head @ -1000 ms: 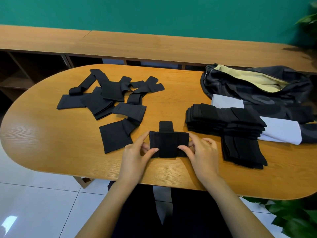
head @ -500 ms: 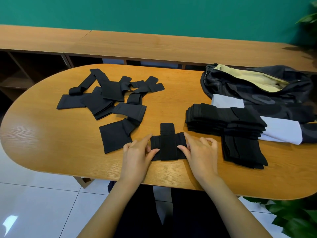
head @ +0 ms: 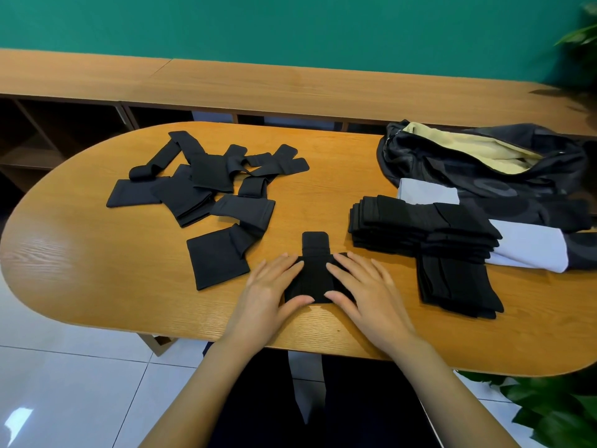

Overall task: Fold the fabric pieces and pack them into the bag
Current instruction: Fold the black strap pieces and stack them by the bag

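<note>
A small black fabric piece (head: 316,275) lies folded on the oval wooden table (head: 97,273) near its front edge, a short tab sticking out on its far side. My left hand (head: 270,291) presses flat on its left side and my right hand (head: 361,291) presses flat on its right side, fingers straight. Loose unfolded black pieces (head: 206,189) lie scattered at the table's left. A stack of folded black pieces (head: 426,240) sits to the right. The dark bag (head: 484,169), with a pale yellow lining showing at its mouth, lies at the far right.
A white cloth panel (head: 529,250) lies by the bag, partly under the folded stack. A long wooden bench with open shelves (head: 290,88) runs behind the table against a green wall. Green plant leaves (head: 555,412) show at the lower right.
Both hands have folded the piece's sides inward and moved from pinching its edges to pressing flat on top of it. The piece now looks narrower.
</note>
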`<state>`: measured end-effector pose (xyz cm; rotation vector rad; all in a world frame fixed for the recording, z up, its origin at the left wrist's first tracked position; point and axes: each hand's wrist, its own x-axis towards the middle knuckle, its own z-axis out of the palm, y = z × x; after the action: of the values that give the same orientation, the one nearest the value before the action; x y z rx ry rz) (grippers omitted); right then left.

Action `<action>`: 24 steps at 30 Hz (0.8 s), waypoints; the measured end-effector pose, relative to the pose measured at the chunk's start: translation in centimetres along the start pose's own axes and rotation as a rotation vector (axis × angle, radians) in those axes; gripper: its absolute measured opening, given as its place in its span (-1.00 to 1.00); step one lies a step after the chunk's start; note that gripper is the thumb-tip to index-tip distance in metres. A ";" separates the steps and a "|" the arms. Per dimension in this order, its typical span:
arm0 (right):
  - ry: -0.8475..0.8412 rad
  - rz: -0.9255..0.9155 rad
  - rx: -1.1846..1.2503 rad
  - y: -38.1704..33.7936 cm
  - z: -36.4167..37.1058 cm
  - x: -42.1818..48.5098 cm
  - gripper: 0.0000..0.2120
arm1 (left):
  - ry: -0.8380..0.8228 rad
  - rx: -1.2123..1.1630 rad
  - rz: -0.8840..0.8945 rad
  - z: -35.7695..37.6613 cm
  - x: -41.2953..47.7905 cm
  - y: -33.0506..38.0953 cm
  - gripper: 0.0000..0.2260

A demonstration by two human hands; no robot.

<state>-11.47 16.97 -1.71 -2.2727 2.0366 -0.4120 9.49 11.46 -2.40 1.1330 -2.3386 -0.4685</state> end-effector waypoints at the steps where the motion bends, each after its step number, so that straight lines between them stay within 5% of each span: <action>1: -0.066 -0.009 0.002 0.1 0.0 0.0 -0.33 | -0.044 0.006 0.006 0.0 0.0 0.0 -0.37; 15: -0.182 -0.067 0.005 0.9 -0.6 -0.1 -0.23 | -0.040 0.132 0.014 -0.6 0.0 0.3 -0.38; 24: -0.133 -0.095 0.000 0.8 -0.5 -0.6 -0.25 | -0.244 0.129 -0.026 -0.5 2.0 0.0 -0.45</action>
<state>-12.45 17.49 -1.54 -2.3346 1.8724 -0.2580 8.73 9.78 -1.39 1.2261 -2.6001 -0.4952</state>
